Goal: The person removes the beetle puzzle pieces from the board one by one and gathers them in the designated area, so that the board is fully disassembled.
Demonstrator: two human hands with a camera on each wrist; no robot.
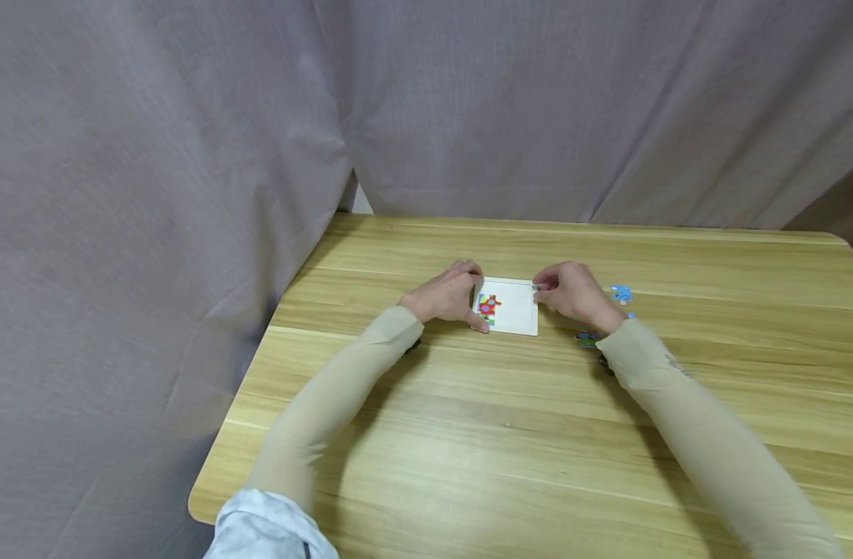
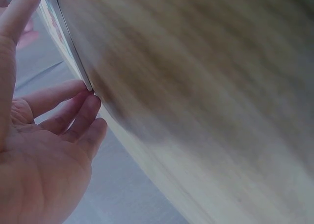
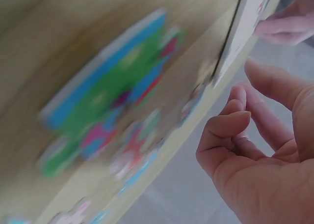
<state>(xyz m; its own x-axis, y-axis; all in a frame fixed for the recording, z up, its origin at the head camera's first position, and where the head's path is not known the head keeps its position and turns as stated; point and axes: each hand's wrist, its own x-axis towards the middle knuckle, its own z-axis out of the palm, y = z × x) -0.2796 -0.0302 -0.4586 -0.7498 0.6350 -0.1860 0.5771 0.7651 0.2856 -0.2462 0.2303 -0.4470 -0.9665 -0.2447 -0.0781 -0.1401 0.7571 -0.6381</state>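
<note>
A white puzzle tray [image 1: 515, 308] lies on the table, with joined red and multicoloured puzzle pieces [image 1: 488, 307] at its left side. My left hand [image 1: 449, 295] holds the tray by its left end, thumb at the near edge and fingertips at the far corner. In the left wrist view, those fingers [image 2: 84, 111] touch the tray's corner. My right hand [image 1: 573, 293] is at the tray's far right corner. Seen from the right wrist, its fingers [image 3: 228, 123] are loosely bent and apart from the thumb, with nothing visible between them.
Right of the tray lie loose puzzle pieces: a blue one [image 1: 621, 293] and a green one [image 1: 587, 339] partly behind the right wrist. The right wrist view shows a blurred green-and-blue piece [image 3: 115, 81] among several others. Grey curtains [image 1: 468, 109] hang behind the wooden table [image 1: 426, 458].
</note>
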